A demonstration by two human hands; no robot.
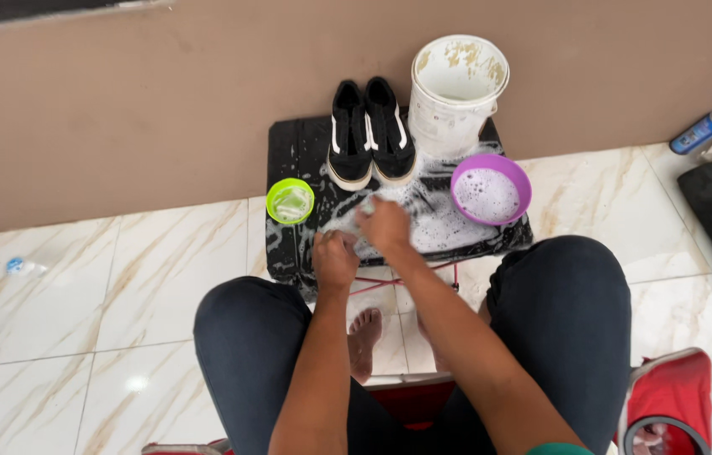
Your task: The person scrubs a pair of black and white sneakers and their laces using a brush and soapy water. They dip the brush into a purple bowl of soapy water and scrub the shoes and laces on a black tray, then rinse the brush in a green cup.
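Both hands, left [335,259] and right [384,223], grip a soapy cloth [347,221], fingers closed, mid-scrub; shoes [370,132] at twelve o'clock wait dry on the mat [289,143].

Wall: I see 1 plain brown wall [120,101] ahead.
Floor: white marble-look tiles [78,320], tan veins, grey joints.
Light: glare spot near my left.

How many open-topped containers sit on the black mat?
3: a green cup at the mat's left edge, a purple bowl of suds on the right, and a white bucket behind the bowl by the wall.
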